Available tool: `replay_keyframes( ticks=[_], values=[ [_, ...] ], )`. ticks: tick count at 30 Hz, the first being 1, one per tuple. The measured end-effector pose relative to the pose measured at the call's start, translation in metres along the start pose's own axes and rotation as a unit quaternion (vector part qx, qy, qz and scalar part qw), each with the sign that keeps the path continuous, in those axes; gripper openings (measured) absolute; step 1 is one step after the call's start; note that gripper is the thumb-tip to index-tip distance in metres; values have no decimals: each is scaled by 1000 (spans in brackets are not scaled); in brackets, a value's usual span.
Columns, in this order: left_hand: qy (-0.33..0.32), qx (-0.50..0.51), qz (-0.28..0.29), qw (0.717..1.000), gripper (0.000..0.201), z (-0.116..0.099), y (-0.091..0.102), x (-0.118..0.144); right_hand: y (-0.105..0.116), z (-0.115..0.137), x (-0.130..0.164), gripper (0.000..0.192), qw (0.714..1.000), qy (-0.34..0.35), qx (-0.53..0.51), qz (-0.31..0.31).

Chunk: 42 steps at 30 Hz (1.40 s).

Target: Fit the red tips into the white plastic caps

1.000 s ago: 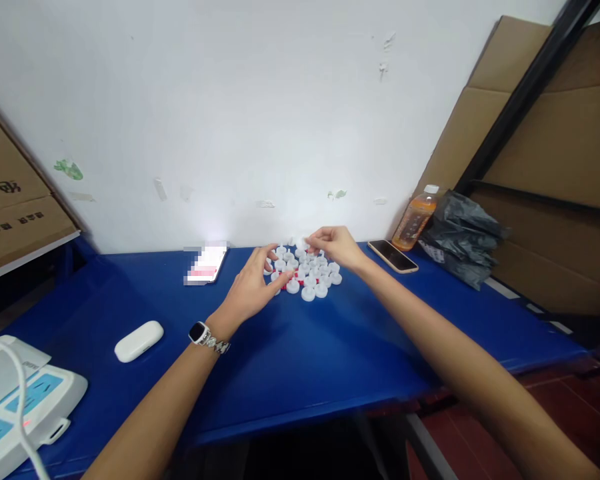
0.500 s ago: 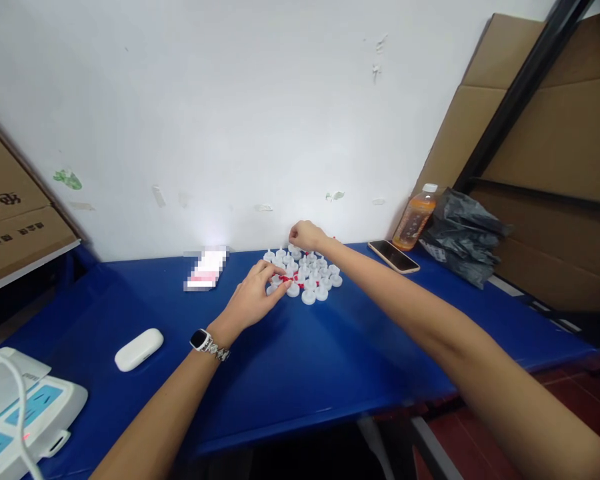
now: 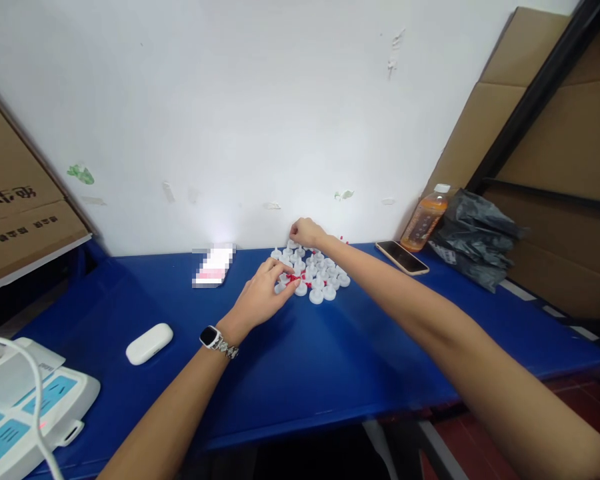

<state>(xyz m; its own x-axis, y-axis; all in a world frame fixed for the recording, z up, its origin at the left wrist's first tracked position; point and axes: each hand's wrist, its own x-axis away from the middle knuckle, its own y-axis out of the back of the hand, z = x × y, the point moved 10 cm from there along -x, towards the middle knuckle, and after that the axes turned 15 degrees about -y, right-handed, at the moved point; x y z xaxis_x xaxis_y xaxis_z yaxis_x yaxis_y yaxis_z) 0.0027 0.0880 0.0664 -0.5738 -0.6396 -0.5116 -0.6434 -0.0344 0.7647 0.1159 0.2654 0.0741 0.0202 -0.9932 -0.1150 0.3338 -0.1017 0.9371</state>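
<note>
Several white plastic nozzle caps (image 3: 316, 295) stand in a cluster on the blue table, each with a round base and a thin spout. Small red pieces (image 3: 295, 277) lie among them. My left hand (image 3: 264, 293), with a watch on its wrist, rests at the cluster's left side. Its thumb and forefinger are apart, around red pieces and caps; whether it touches them I cannot tell. Over the back of the cluster, near the wall, my right hand (image 3: 307, 232) has its fingers curled closed. What they hold, if anything, is hidden. My right forearm covers some caps.
A phone (image 3: 403, 258), an orange drink bottle (image 3: 425, 219) and a black plastic bag (image 3: 475, 237) sit at the right. Leftward are a white rounded case (image 3: 149, 344), a power strip (image 3: 45, 407) with a cable, and a blurred-out item (image 3: 215, 265). The wall (image 3: 255, 133) borders the back.
The whole view has shifted, so the things on the table appear slightly farther right. Both hands keep nearly the same poses, the left still beside the caps and the right at the back.
</note>
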Motion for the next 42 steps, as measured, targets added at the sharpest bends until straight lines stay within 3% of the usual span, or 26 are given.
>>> replay_keyframes(
  ticks=[8, 15, 26, 31, 36, 42],
  values=[
    [-6, -3, 11, 1000, 31, -3, -3, -1, -5, -12, 0, 18, 999, 2, 18, 33],
    [-5, 1, 21, 1000, 30, -4, -5, -1, -3, -11, 0, 23, 1000, 2, 18, 11],
    [-20, 2, 16, 1000, 30, -8, -5, -1, -10, -24, 4, 19, 999, -6, 6, 39],
    [-23, -3, 7, 1000, 31, -8, -1, -1, 6, -42, 6, 35, 1000, -17, -16, 17],
    [-22, -5, 4, 1000, 30, -9, -1, -3, 12, -70, 11, 31, 999, -35, 28, 2],
    [-28, 1, 11, 1000, 29, -9, -6, -4, 0, -65, 14, 33, 996, -15, 90, 12]
  ],
)
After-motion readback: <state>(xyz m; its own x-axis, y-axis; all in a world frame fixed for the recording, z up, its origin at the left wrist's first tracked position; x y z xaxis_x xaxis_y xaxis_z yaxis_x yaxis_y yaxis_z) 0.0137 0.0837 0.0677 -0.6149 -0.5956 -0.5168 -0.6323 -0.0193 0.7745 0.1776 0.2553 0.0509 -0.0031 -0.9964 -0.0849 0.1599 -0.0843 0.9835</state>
